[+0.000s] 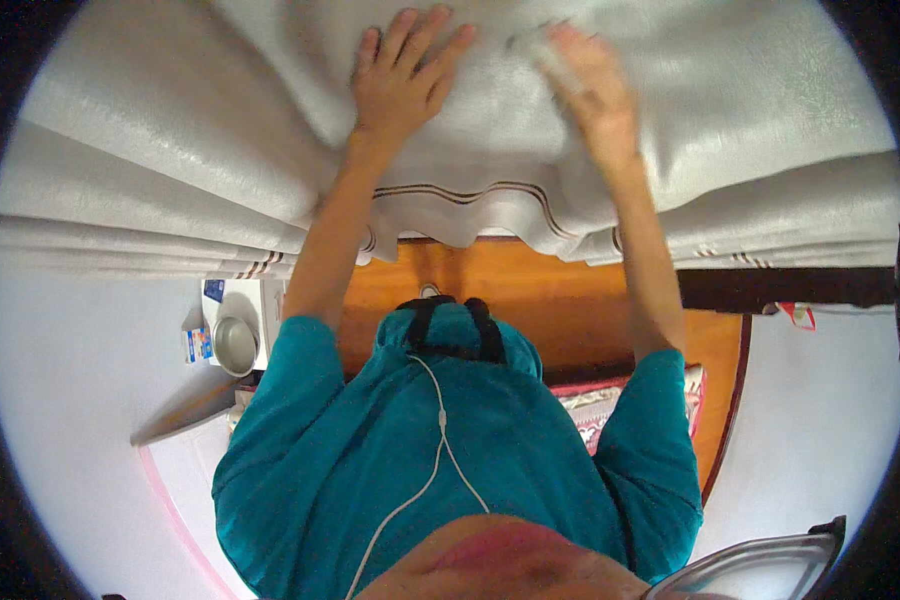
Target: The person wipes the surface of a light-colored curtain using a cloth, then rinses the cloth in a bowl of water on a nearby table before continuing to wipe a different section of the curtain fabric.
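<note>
A pale grey curtain point(495, 127) hangs across the upper part of the head view, with dark stripes near its wavy hem. Against its fabric lies my left hand point(409, 75), fingers spread, holding nothing. To the right, my right hand point(592, 90) is raised in front of the same curtain, blurred. A small whitish thing shows by its thumb side; what it is, and whether the fingers grip it, I cannot tell.
At the left, a metal bowl point(235, 346) stands on a white cabinet point(270, 307) beside a small box point(196, 346). Below the hem is an orange-brown floor point(570, 266). A patterned, red-edged fabric point(589, 416) lies behind my right arm. A white earphone cable point(442, 420) hangs over my teal top.
</note>
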The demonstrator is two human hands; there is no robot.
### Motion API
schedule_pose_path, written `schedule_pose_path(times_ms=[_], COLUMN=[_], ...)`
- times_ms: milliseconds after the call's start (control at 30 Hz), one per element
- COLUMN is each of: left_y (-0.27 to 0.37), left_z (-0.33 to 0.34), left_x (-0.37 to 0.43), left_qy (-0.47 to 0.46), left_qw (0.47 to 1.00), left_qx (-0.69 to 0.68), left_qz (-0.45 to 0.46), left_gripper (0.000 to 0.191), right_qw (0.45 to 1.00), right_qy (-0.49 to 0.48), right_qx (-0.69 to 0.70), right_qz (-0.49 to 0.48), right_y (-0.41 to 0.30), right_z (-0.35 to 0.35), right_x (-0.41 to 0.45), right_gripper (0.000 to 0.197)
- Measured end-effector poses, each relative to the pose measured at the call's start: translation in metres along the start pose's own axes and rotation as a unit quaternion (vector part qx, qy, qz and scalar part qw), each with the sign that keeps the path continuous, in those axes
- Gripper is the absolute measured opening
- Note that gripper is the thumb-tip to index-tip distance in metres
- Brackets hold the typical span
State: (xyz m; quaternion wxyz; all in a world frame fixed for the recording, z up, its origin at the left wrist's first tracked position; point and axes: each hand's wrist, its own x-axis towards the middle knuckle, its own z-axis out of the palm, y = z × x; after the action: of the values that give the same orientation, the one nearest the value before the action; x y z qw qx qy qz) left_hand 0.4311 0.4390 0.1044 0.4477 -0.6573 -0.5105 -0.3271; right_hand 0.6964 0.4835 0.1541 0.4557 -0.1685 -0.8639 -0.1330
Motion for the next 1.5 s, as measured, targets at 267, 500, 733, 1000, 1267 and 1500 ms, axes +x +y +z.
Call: schedule_pose_path(times_ms=[267,500,733,1000,1267,1500], left_y=[0.011,0.008,0.085,0.09,0.1,0.105], left_z=[-0.007,-0.005,0.009,0.026,0.024,0.014], left_x=[0.015,0.013,0.035,0.045,0.043,0.048], left_qy=[0.026,0.024,0.18,0.073,0.017,0.002], left_qw=[0.999,0.998,0.981,0.996,0.997,0.997], left_qx=[-0.045,-0.057,-0.066,-0.032,0.027,-0.017], left_qz=[0.002,-0.011,-0.018,-0.033,-0.071,-0.07], left_gripper=[0.049,0.045,0.043,0.048,0.048,0.052], right_qw=[0.977,0.993,0.995,0.974,0.984,0.958], right_qy=[0.139,-0.108,0.047,-0.182,0.149,-0.191], right_qx=[-0.081,0.034,-0.083,0.133,-0.1,0.21], right_qz=[0.139,0.026,0.025,-0.014,-0.007,0.046], right_y=[0.015,0.015,0.05,0.073,0.128,0.104], right_z=[-0.007,0.0,-0.034,-0.017,-0.101,-0.036], right_x=[-0.021,-0.056,-0.018,-0.108,-0.049,-0.215], right_gripper=[0.064,0.054,0.067,0.058,0.051,0.047])
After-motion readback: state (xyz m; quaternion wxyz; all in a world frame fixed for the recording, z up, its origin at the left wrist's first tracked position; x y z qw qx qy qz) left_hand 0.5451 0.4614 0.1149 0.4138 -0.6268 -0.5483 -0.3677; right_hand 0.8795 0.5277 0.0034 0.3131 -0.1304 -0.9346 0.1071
